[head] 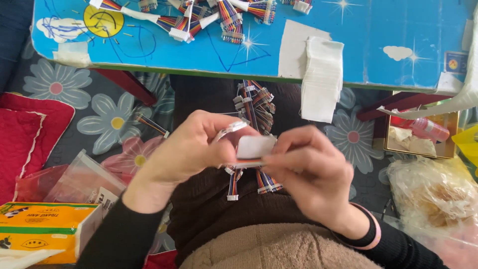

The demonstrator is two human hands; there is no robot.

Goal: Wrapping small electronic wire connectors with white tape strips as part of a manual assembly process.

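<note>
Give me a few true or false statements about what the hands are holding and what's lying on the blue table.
1. Both hands, left hand and right hand, meet at a white strip. True.
2. Rainbow wire bundles lie on the blue table. True.
3. The stack of white strips lies on the floor. False: it hangs over the table's near edge.
4. The yellow tissue pack sits on the table. False: it lies low at the person's left.
</note>
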